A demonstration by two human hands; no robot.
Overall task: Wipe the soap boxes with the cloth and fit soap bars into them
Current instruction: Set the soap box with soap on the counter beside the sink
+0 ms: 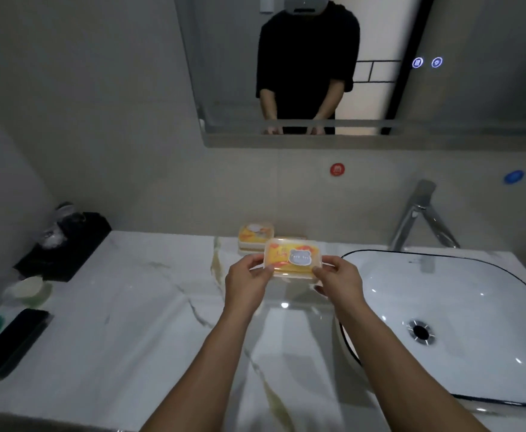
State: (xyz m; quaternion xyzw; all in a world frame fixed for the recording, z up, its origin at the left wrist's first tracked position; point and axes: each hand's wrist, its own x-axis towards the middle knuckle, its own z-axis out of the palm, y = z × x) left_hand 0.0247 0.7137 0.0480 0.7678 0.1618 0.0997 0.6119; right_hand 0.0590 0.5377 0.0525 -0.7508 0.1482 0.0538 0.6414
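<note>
Two bare hands hold a clear yellow soap box above the marble desk, lifted off it, near the back edge. The left hand grips its left end; the right hand grips its right end. A second soap box sits just behind, at the back edge. A white sink fills the right side.
</note>
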